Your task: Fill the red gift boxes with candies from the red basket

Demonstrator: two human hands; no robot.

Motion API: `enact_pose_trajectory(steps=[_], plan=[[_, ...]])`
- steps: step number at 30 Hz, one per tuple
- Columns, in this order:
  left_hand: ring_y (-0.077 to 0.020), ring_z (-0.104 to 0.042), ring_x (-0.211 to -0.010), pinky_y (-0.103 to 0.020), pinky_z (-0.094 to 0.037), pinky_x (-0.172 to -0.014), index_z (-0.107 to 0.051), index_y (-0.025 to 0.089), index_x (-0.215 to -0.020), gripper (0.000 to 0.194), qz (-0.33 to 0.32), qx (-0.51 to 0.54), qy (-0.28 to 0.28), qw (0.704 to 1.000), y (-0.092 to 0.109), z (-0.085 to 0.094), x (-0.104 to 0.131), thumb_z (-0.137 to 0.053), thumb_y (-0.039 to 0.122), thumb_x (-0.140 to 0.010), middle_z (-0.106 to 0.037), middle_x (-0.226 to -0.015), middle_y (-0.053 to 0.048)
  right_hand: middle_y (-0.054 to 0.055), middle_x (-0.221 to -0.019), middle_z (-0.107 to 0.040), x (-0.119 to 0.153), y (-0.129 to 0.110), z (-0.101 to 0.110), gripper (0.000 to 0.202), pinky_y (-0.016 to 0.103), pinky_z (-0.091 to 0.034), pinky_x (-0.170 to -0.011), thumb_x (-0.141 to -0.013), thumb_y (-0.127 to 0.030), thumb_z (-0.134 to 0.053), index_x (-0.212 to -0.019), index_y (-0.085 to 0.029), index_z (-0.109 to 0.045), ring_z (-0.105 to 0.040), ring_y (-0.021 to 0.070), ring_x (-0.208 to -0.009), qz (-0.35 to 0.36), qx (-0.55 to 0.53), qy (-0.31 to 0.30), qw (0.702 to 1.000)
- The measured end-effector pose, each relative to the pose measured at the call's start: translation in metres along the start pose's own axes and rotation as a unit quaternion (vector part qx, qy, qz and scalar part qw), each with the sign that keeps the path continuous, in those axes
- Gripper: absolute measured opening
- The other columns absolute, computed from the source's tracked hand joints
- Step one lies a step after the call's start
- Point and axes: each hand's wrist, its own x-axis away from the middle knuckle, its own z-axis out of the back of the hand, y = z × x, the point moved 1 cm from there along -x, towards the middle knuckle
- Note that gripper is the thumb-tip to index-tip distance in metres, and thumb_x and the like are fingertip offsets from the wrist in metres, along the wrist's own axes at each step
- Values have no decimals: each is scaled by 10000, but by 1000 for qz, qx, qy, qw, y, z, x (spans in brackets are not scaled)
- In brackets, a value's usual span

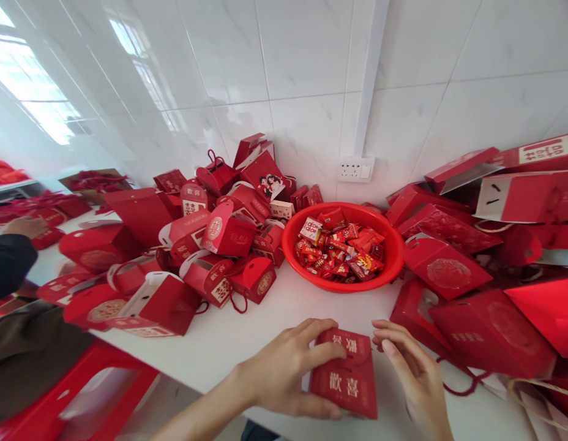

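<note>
A small red gift box (351,392) with pale Chinese characters lies on the white table (261,337) in front of me. My left hand (291,364) grips it from the left, with fingers across its top and the thumb along its near side. Just right of the box is my right hand (412,367), its fingers loosely bent and partly apart, holding nothing that I can see. Beyond the box stands a red plastic basin (343,285) of wrapped sweets (339,248), with a small pale box (311,229) among them.
Heaped red boxes (229,226) cover the table's left side, and more red boxes (453,269) are piled at right. A wall socket (356,169) is behind the basin. At far left are a co-worker's hand (24,228) and a red stool (82,392).
</note>
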Motion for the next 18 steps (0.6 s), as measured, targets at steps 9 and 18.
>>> enact_pose_trajectory(steps=[9, 18], plan=[[-349, -551, -1406, -448, -536, -1100, -604, 322, -1428, 599, 74, -78, 179, 978, -1, 118, 42, -759, 502, -878, -527, -1573, -103, 147, -1122, -767, 3, 15, 6, 260, 369, -649, -775, -911, -483, -707, -888, -244, -809, -742, 304, -1020, -17, 4, -18, 1000], [-286, -624, -1208, -478, -447, -1070, -583, 99, -1371, 808, 367, -324, 405, 772, -33, 280, 59, -461, 738, -892, -655, -1316, 30, 163, -1130, -765, 3, 21, 5, 250, 354, -655, -687, -898, -468, -726, -909, -235, -818, -741, 309, -1000, -7, -13, -20, 1000]])
